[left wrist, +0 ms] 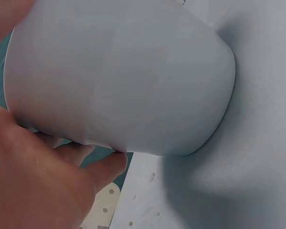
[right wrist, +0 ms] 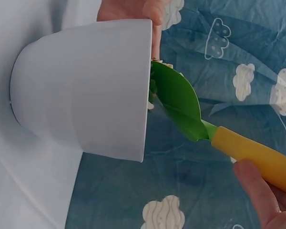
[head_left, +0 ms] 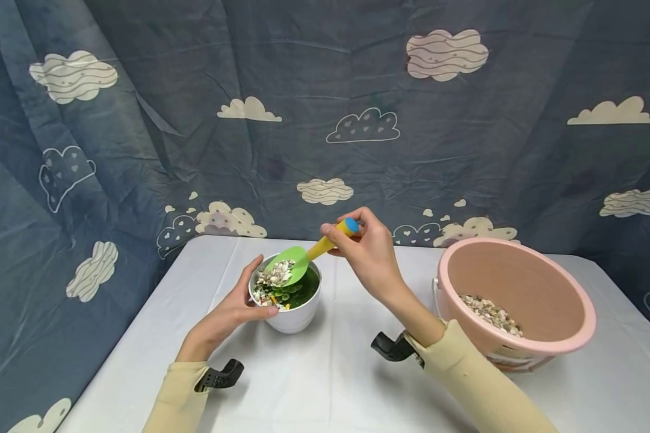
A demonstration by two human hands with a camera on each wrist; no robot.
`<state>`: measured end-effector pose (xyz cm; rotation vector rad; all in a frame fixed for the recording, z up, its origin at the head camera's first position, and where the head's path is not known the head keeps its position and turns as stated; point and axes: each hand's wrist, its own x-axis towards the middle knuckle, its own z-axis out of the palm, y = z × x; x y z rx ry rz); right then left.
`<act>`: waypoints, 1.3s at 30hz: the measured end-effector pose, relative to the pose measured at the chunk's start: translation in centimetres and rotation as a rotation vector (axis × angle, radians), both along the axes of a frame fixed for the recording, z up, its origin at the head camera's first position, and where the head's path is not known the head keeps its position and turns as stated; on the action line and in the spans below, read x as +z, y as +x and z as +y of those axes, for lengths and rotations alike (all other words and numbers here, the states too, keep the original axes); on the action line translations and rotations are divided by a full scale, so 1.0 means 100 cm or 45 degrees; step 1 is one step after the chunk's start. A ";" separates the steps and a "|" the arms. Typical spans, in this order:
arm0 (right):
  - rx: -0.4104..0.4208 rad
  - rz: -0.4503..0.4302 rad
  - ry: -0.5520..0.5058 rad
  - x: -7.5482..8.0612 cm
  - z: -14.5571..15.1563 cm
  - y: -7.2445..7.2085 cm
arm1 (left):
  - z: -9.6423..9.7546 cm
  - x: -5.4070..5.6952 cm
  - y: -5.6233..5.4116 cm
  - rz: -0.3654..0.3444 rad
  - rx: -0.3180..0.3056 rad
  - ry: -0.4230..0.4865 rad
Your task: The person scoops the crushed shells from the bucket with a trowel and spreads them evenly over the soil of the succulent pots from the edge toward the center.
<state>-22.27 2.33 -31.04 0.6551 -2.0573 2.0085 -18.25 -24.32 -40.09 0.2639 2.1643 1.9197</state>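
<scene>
Dark cloud-printed cloth [head_left: 281,162] hangs behind the white pot [head_left: 292,320], which stands on a white-covered table [head_left: 352,385]. The left hand [head_left: 227,314] grips the pot's left side. Right of the pot, the right hand [head_left: 369,255] pinches a green scoop's [head_left: 301,267] yellow handle [head_left: 321,248], its blade of pale pebbles [head_left: 276,274] tilted over the pot's opening and green plant [head_left: 285,293]. Farther right of the pot stands a pink bucket [head_left: 531,282] with more pebbles [head_left: 490,314] inside.

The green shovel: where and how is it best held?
Probably by the yellow handle, from the person's right: it is slim and slants up that way, clear of the white pot, where the right hand grips it. The green blade holds pale bits at the pot's opening.
</scene>
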 end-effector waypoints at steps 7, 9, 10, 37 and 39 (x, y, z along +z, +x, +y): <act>0.002 0.062 0.019 0.002 -0.002 0.004 | -0.002 0.000 0.000 0.000 0.003 -0.041; 0.001 0.074 0.021 0.003 -0.004 0.004 | -0.002 -0.001 -0.001 0.002 0.006 -0.049; -0.003 0.076 0.021 0.003 -0.004 0.004 | -0.002 -0.001 -0.001 0.005 0.008 -0.057; 0.006 -0.084 -0.028 0.001 0.003 -0.027 | 0.001 0.002 0.002 0.005 0.026 -0.092; -0.007 -0.078 -0.019 0.001 0.002 -0.029 | 0.001 0.003 0.002 0.014 0.026 -0.092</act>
